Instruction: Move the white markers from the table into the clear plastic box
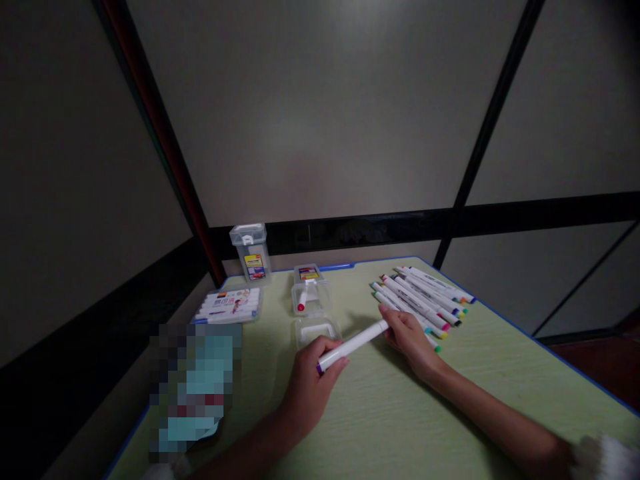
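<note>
Item: one white marker [356, 343], held in the air above the table [350, 413], in front of the open box. It lies aslant between our two hands, its purple end lower and nearer to us, its other end higher and to the right.

Left hand [309, 380]: thumb and fingers closed about the purple end, with no gap that we can see around the barrel. Right hand [411, 341]: thumb and fingertips pinched together on the opposite end; the remaining fingers curl under and are partly hidden from us. A pale sleeve [607, 459] shows on the right forearm.

Open box [326, 301]: clear plastic, lying down, mouth towards us, a printed label on its upper face. Its lid [318, 331] lies on the table just in front. Inside we note a red-ended marker [303, 300].

Loose markers [415, 301]: white barrels, ends of various colours, laid roughly side by side just beyond and to the right of our right hand.

Upright box [253, 257]: clear, lidded, labelled, standing at the back left. Flat case [234, 305]: printed cover, white pens within, lying in front of it. Blurred object [205, 373]: blue-green, near left; we cannot tell its nature.
</note>
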The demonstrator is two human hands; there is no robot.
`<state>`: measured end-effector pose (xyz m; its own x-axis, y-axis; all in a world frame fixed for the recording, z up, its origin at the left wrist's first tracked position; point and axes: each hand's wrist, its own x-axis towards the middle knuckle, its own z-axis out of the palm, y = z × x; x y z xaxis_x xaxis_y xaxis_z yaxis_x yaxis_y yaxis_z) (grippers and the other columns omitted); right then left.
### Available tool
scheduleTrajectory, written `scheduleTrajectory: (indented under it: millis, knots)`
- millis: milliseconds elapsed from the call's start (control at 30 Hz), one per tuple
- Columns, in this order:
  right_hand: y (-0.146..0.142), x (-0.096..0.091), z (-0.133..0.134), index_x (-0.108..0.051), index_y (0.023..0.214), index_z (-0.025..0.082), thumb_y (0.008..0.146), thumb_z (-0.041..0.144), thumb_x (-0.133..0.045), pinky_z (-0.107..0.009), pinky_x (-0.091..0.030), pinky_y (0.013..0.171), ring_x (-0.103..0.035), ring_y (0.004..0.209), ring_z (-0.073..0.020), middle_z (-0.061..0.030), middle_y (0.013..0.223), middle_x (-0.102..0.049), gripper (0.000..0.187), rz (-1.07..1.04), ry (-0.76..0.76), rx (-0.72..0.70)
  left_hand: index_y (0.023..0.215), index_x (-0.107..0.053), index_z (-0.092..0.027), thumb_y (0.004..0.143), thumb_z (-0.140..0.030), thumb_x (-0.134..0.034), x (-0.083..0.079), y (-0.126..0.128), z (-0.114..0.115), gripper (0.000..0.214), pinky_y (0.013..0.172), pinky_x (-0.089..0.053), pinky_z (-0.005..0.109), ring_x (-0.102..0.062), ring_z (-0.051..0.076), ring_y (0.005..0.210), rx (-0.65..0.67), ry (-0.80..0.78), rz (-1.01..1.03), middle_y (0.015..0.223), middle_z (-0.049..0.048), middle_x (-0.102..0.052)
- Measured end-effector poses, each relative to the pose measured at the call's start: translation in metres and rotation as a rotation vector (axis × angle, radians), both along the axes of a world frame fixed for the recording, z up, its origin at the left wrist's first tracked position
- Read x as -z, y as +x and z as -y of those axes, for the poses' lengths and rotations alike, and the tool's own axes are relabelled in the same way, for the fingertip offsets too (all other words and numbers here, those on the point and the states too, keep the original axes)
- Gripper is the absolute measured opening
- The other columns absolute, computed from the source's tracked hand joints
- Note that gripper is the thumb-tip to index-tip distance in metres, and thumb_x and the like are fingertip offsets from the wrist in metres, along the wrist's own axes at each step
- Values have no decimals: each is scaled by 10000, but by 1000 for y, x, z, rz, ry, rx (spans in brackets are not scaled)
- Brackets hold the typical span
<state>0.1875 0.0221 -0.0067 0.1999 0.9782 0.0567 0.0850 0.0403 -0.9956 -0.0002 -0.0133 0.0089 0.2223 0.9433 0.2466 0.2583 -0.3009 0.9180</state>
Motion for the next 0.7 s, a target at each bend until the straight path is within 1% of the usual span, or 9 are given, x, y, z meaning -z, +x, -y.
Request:
scheduleTrajectory:
  millis: [267,467,700]
  knots:
    - [-1,-3,1,-393,414,196,687,634,-494,-230,-115,353,-221,321,-59,65,336,-289,526,5,-16,-1,734,-569,-150,717,-273,-552,-3,0,-1,126,488,-301,195,-392,93,514,-14,-27,-9,576,-40,-476]
    - [1,-1,1,-395,402,191,694,649,-471,-228,-118,353,-220,320,-58,64,325,-283,548,25,-10,-15,689,-545,-153,717,-289,-544,-3,0,-1,139,475,-284,195,-360,88,490,-9,-27,-12,527,-58,-414]
    - [0,0,1,-401,409,191,699,647,-460,-230,-124,367,-226,327,-61,63,331,-286,543,37,-20,-12,658,-515,-158,723,-294,-536,-1,-1,-3,152,463,-268,195,-349,86,483,-15,-17,-17,512,-64,-391]
